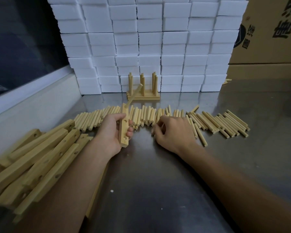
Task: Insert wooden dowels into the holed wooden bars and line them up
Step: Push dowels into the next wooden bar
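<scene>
My left hand (112, 132) grips a holed wooden bar (124, 126) held on end above the metal table. One dowel (135, 94) sticks out of the bar's far hole and slants up to the right. My right hand (172, 132) rests at the near edge of the long row of loose dowels (213, 121), its fingers curled over a dowel end (162, 126). Several finished bars with upright dowels (143, 91) stand side by side at the back.
A heap of holed bars (40, 158) lies at the left under my left forearm. White foam blocks (149, 44) form a wall behind. Cardboard boxes (267, 31) stand at the back right. A pale ledge (32, 101) borders the steel table (158, 182) on the left.
</scene>
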